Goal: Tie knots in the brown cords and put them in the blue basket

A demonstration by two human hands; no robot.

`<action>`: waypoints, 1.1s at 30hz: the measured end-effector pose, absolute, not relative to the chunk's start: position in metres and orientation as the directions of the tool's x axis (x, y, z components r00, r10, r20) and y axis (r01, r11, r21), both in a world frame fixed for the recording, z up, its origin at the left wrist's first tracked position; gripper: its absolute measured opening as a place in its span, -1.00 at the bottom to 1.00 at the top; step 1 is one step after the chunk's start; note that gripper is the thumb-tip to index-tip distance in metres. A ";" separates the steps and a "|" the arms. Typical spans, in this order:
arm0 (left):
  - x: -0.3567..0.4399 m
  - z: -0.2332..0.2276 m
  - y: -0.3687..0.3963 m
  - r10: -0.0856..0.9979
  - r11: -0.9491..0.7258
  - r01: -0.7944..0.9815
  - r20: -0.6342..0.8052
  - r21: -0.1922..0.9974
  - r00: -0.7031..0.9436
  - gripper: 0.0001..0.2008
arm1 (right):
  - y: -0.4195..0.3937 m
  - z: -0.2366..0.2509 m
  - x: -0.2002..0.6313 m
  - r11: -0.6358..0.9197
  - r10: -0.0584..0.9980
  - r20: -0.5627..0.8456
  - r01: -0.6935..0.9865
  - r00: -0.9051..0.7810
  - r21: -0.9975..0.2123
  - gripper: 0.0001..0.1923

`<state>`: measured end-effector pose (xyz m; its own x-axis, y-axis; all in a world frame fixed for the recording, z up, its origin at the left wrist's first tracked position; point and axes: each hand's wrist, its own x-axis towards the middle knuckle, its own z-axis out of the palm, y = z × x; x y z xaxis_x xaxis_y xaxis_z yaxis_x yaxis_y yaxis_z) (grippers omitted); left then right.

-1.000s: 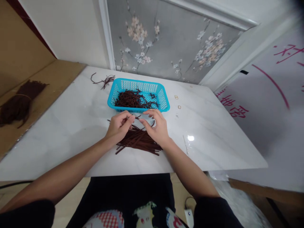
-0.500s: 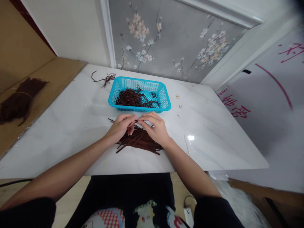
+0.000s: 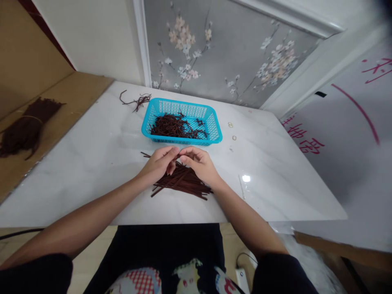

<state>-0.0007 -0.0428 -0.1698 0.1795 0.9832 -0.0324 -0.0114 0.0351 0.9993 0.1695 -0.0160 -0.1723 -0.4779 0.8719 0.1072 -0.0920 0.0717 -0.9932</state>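
Dark brown strips lie in a loose pile [image 3: 180,183] on the white marble surface [image 3: 92,163], directly under both hands; the left hand [image 3: 159,164] and right hand [image 3: 199,164] meet fingertip to fingertip above it, fingers curled, pinching between them something too small to make out, forearms angled inward from the near edge. Just beyond sits a blue plastic basket [image 3: 214,126] holding more strips; a floral wall panel [image 3: 220,53] rises behind the surface.

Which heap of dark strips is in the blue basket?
The tangled heap in the blue basket; the other heaps lie on the table, one under the hands.
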 end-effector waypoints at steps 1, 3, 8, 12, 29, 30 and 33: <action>-0.001 -0.170 -0.044 0.984 0.026 0.004 -0.026 1.000 0.179 -0.55 | -0.016 -0.172 0.169 0.052 0.872 0.098 -0.107 -0.480 -0.993 -0.71; 0.000 -0.171 -0.045 0.983 0.007 0.030 -0.013 1.000 0.184 -0.54 | -0.016 -0.172 0.168 0.029 0.867 0.088 -0.126 -0.491 -0.992 -0.72; -0.001 -0.174 -0.047 0.977 -0.025 0.079 0.008 0.997 0.212 -0.54 | -0.013 -0.173 0.170 -0.024 0.839 0.075 -0.176 -0.538 -0.984 -0.72; -0.001 -0.173 -0.048 0.981 -0.086 0.119 0.063 0.989 0.182 -0.53 | -0.009 -0.168 0.176 -0.006 0.802 0.058 -0.106 -0.594 -0.994 -0.72; -0.004 -0.174 -0.045 0.986 -0.084 0.151 0.060 0.985 0.157 -0.55 | -0.008 -0.159 0.187 0.168 0.879 0.146 0.009 -0.454 -0.986 -0.77; -0.003 -0.174 -0.045 0.985 -0.085 0.149 0.061 0.985 0.159 -0.56 | -0.009 -0.160 0.187 0.151 0.880 0.138 -0.006 -0.454 -0.988 -0.77; -0.002 -0.173 -0.046 0.985 -0.085 0.148 0.060 0.985 0.165 -0.55 | -0.009 -0.162 0.187 0.125 0.869 0.130 -0.044 -0.477 -0.991 -0.77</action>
